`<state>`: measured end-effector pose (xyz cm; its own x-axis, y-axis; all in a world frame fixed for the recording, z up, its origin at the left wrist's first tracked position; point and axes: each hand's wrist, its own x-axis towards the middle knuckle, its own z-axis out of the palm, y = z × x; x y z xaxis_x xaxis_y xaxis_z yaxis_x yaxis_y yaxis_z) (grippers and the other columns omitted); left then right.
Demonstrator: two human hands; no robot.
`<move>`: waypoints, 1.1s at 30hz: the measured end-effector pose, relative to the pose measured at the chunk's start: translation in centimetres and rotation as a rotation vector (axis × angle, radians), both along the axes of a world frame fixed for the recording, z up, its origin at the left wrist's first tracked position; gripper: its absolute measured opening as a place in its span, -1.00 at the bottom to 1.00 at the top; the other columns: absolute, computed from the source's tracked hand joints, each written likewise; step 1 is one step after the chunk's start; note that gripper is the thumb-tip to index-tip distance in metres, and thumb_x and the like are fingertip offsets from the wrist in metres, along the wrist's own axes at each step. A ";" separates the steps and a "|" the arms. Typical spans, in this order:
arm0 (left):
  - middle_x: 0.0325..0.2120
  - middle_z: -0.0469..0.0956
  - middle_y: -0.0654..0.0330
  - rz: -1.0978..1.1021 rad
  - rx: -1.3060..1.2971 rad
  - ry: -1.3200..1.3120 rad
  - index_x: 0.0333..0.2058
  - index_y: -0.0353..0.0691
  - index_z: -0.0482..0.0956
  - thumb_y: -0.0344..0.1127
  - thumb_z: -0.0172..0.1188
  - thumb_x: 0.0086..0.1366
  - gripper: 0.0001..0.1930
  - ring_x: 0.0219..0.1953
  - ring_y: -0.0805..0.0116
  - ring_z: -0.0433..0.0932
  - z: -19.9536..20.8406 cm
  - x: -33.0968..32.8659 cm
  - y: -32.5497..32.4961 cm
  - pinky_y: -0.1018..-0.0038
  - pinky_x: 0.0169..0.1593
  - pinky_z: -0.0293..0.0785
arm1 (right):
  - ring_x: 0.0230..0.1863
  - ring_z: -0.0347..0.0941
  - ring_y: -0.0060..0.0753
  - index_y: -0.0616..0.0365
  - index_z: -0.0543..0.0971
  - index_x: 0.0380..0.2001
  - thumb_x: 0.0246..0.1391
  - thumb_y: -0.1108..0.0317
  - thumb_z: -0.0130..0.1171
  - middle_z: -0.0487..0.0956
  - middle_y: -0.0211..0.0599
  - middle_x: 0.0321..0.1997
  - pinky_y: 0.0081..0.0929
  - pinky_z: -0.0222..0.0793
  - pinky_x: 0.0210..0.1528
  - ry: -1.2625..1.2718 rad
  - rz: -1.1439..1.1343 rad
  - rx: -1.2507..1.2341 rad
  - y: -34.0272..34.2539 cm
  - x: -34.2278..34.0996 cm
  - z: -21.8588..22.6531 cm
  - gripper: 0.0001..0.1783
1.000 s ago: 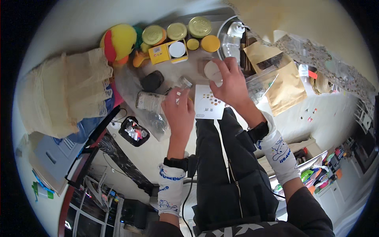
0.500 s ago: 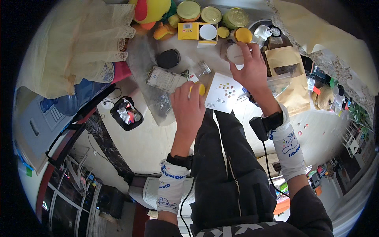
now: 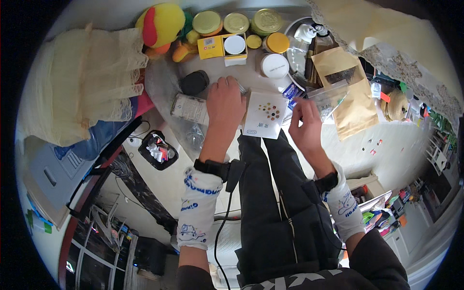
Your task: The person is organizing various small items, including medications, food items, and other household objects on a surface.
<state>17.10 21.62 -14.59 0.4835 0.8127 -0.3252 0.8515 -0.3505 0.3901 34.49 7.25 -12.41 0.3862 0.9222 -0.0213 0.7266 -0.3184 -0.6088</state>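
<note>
My left hand (image 3: 224, 106) is closed, its curled fingers around a small clear jar (image 3: 240, 87), most of which the hand hides. My right hand (image 3: 307, 123) hovers just right of a white square box (image 3: 266, 114) printed with coloured dots; its fingers are loosely bent and apart, and I see nothing in them. Close above that hand lies a blue packet (image 3: 292, 91). Behind the box stands a jar with a white lid (image 3: 275, 66), untouched. Left of my left hand are a pale printed package (image 3: 190, 108) and a black oval case (image 3: 194, 82).
Gold-lidded tins (image 3: 237, 22) line the back, with a yellow carton (image 3: 210, 47) and a yellow-lidded jar (image 3: 278, 43) before them. A plush toy (image 3: 164, 23) sits back left. At right lie a brown paper bag (image 3: 355, 111), a clear zip bag (image 3: 333, 96) and a pump bottle (image 3: 304, 36).
My right hand has let go of the white-lidded jar and come back toward me, beside the box. My left hand has moved forward onto the small clear jar. The yellow lid it touched is now hidden.
</note>
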 end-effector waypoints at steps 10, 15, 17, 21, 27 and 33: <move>-0.18 0.54 0.06 -0.048 -0.151 0.321 -0.17 -0.23 0.50 -0.27 0.42 0.00 -0.58 -0.11 0.02 0.60 -2.2 2.2 1.1 0.18 -0.14 0.62 | -0.40 0.53 0.04 0.25 0.56 -0.30 0.04 0.58 0.22 0.57 -0.06 -0.42 -0.19 0.46 -0.34 0.273 -0.087 -0.144 -5.7 -0.3 0.6 -0.87; -0.14 0.57 -0.03 0.041 -0.040 0.064 -0.12 -0.27 0.50 -0.24 0.44 -0.08 -0.48 -0.12 -0.05 0.61 0.3 1.8 1.3 0.20 -0.04 0.57 | -0.50 0.51 0.06 0.24 0.56 -0.36 0.08 0.52 0.22 0.56 -0.06 -0.52 -0.15 0.43 -0.43 0.318 -0.154 -0.147 -6.0 0.5 1.0 -0.95; -0.14 0.58 -0.02 0.071 0.064 -0.094 -0.08 -0.27 0.50 -0.26 0.46 -0.09 -0.45 -0.14 -0.05 0.61 1.6 1.5 1.2 0.23 -0.04 0.57 | -0.54 0.49 0.05 0.21 0.53 -0.43 0.13 0.44 0.21 0.53 -0.08 -0.58 -0.13 0.40 -0.48 0.264 -0.096 -0.242 -6.0 1.0 1.1 -0.90; -0.15 0.57 0.03 0.151 0.067 -0.350 -0.02 -0.24 0.47 -0.33 0.45 -0.08 -0.41 -0.11 0.01 0.59 2.9 1.9 0.3 0.22 -0.03 0.54 | -0.54 0.48 0.05 0.20 0.49 -0.48 0.16 0.37 0.19 0.51 -0.08 -0.60 -0.12 0.38 -0.49 0.215 -0.060 -0.284 -6.1 1.3 1.2 -0.82; -0.07 0.49 0.03 0.274 0.015 -0.576 0.00 -0.26 0.45 -0.44 0.42 -0.07 -0.42 -0.04 0.04 0.54 2.2 2.4 -0.1 0.25 0.01 0.53 | -0.55 0.47 0.06 0.20 0.47 -0.51 0.15 0.38 0.17 0.48 -0.06 -0.62 -0.11 0.37 -0.49 0.231 -0.058 -0.245 -5.9 1.0 1.2 -0.81; 0.00 0.40 0.04 0.317 -0.008 -0.640 0.06 -0.29 0.43 -0.50 0.43 0.00 -0.40 0.01 0.18 0.54 1.2 2.3 0.3 0.36 0.10 0.55 | -0.56 0.47 0.06 0.20 0.46 -0.52 0.15 0.38 0.18 0.47 -0.05 -0.64 -0.11 0.36 -0.51 0.257 -0.046 -0.316 -6.0 0.4 1.2 -0.80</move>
